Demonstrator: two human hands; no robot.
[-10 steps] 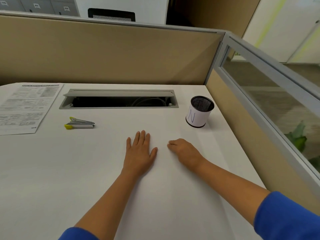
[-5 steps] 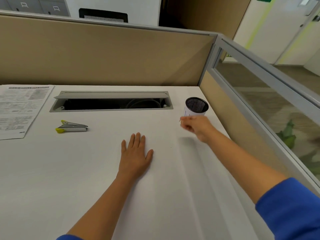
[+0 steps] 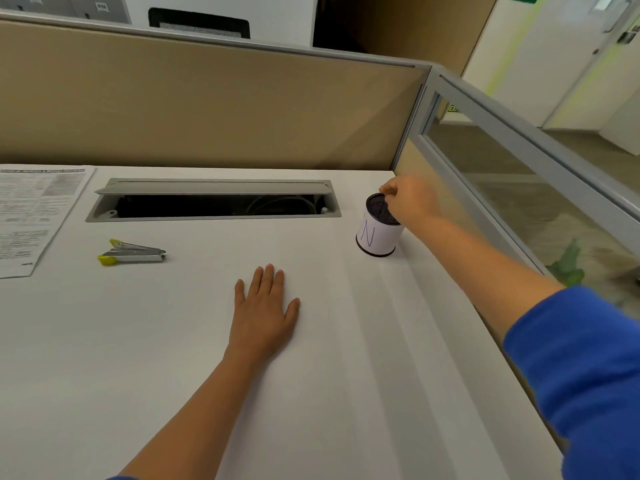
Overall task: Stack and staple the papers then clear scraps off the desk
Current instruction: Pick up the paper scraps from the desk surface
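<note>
Right hand (image 3: 407, 202) sits over the mouth of the mesh cup (image 3: 379, 225) at the far right of the desk (image 3: 346, 393), fingertips (image 3: 387, 191) bunched together above the rim. Whether a scrap is pinched between them cannot be told; it would be too small to see. Judgement: this is the drop of a scrap into the cup, which serves as the bin (a paper wrap on it carries a handwritten mark).

Left hand (image 3: 265, 306) lies flat on the desk near centre, fingers straight and together, holding nothing; likely just a brace while the other arm reaches.

Papers (image 3: 31, 216) lie at the far left, cut off by the picture's edge, squared as one stack. Stapler (image 3: 133, 253) rests just right of them, apart from both hands. A cable tray (image 3: 213, 200) stands open along the far edge.

Judgement: stacking appears done; clearing is under way or near its end.
</note>
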